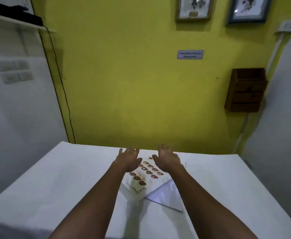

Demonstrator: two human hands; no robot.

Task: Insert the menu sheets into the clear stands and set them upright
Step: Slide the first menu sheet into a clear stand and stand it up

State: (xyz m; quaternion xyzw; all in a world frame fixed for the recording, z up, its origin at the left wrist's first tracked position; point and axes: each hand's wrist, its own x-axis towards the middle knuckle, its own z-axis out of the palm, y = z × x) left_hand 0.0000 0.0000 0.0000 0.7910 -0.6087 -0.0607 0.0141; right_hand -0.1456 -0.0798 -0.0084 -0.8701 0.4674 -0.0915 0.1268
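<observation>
On the white table (55,178), menu sheet (145,171) lies flat between left hand (128,158) and right hand (167,159), fingers spread, gripping nothing, clear stand (167,195) nearer.

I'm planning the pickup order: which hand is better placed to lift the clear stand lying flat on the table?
Probably the right hand. The clear stand lies flat under the right forearm, on that side of the menu sheet. The left hand hovers open at the sheet's far left edge and would have to cross over.
</observation>
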